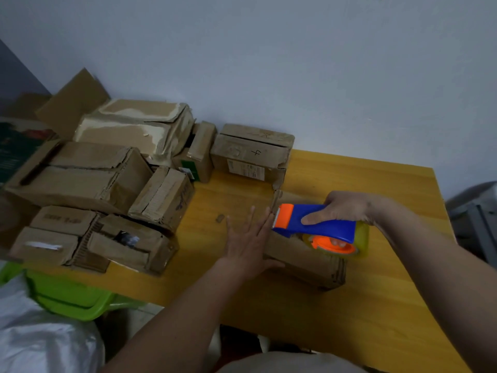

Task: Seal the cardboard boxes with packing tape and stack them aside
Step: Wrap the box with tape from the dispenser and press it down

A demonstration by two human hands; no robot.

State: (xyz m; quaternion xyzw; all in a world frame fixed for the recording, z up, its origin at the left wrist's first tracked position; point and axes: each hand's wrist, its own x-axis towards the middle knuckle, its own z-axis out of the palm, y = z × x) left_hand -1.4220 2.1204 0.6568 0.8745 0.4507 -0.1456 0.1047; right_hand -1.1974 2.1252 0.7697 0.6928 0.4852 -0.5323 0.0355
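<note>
Leftmost, a pile of worn boxes (107,170) crowds the yellow bench (376,305), over a green bin (70,294). Centrally, the left hand (247,243) lies flat, fingers straight, on the box (304,262) being sealed. Rightward, the right hand (347,208) has its grip wrapped round the blue-and-orange tape dispenser (317,224), which rests on that box's top.

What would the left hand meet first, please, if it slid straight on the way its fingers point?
Probably the box marked 4 by the wall; the left hand points up-table towards it, though depth is hard to judge.
</note>
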